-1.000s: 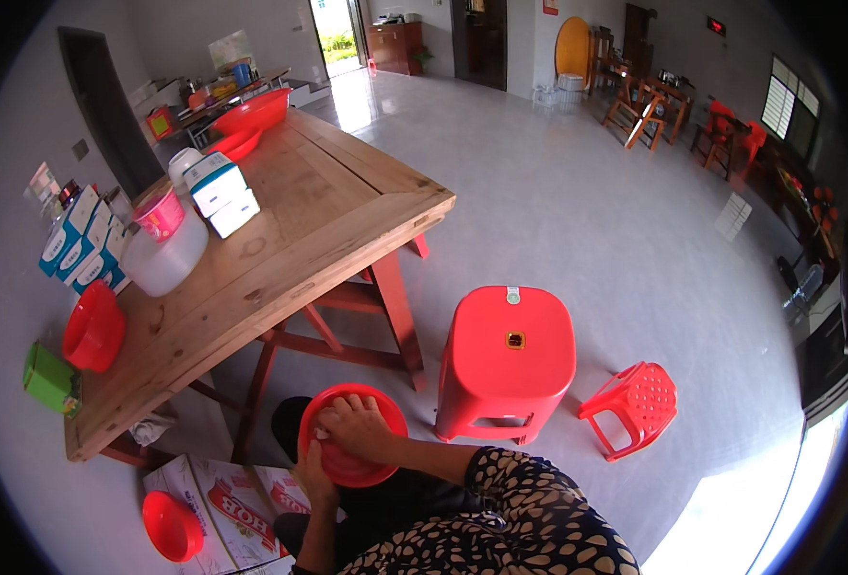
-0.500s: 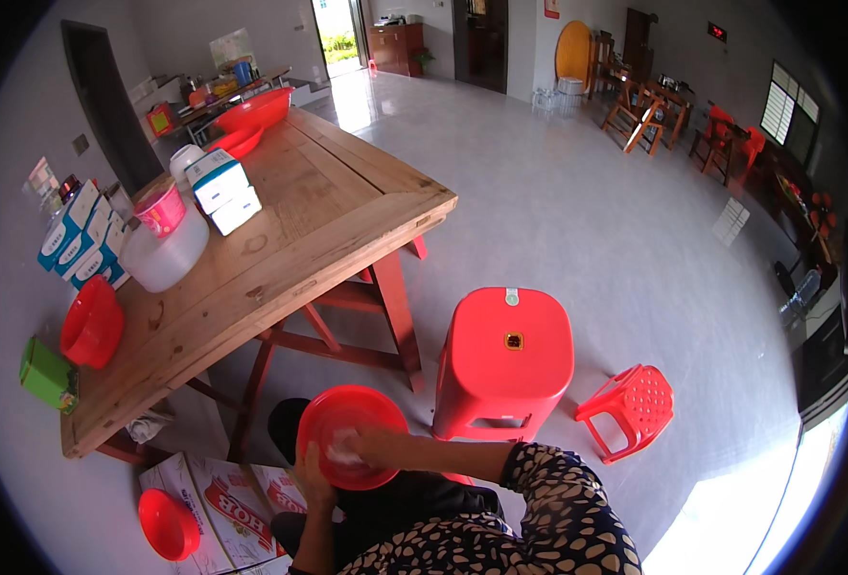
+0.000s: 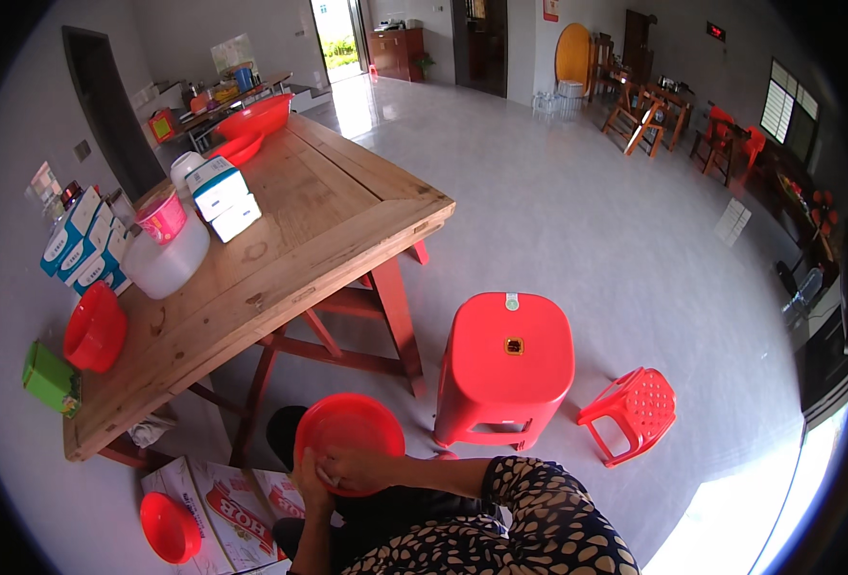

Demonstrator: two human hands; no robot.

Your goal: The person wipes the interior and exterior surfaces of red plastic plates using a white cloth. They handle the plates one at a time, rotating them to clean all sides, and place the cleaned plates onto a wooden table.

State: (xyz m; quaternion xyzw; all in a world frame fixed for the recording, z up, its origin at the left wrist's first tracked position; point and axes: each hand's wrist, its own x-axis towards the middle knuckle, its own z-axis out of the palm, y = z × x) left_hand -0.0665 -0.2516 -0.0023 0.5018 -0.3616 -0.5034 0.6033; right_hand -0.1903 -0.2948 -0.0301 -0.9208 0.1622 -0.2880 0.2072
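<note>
Below table edge, near floor, we saw big wooden table (image 3: 280, 240) upper left, tall red stool (image 3: 508, 362) to right of hands, small red stool (image 3: 632, 410) beyond it. We logged red bowl (image 3: 349, 441) held low between table legs and tall stool. Right hand (image 3: 364, 467) lay across bowl's near rim, gripping it. Left hand (image 3: 309, 479) cupped bowl's lower left edge, fingers curled on it.

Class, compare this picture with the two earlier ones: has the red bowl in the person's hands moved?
Yes. The red bowl has risen slightly and tilted more upright, ending closer to the tall red stool.
</note>
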